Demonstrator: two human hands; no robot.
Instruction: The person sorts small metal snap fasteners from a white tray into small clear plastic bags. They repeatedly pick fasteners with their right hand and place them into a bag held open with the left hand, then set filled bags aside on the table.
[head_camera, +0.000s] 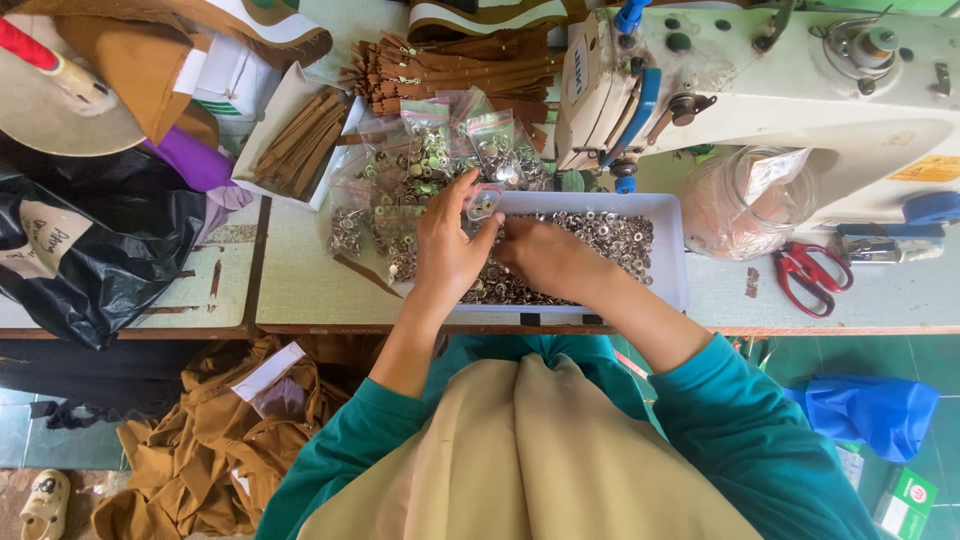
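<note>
you are looking straight down at a pale green desk (320, 290) from your own head, with your teal sleeves and a beige cloth over your chest at the bottom of the view.

your left hand (447, 248) is raised over the near left corner of a white tray (668, 250), its fingers pinched narrowly on a small clear bag (484, 203) that has a few metal snaps inside. your right hand (545, 258) lies low inside the tray, touching the loose metal snaps (610, 235) that cover its bottom; its fingers are curled under, so i cannot tell whether they hold anything.

just left of the tray, touching your left hand's side, is a heap of filled clear bags (420, 160) of the same snaps. behind the heap lies a stack of brown fabric strips (460, 65), and more brown strips sit in a white box (300, 135) to the left.

to the right of the tray stands a clear jar (745, 205), and beside it red scissors (812, 275) lie flat on the desk. a white sewing machine (800, 90) fills the far right.

a black plastic bag (90, 250) sits at the far left, and brown cloth (210, 450) is piled on the floor below the desk edge.
</note>
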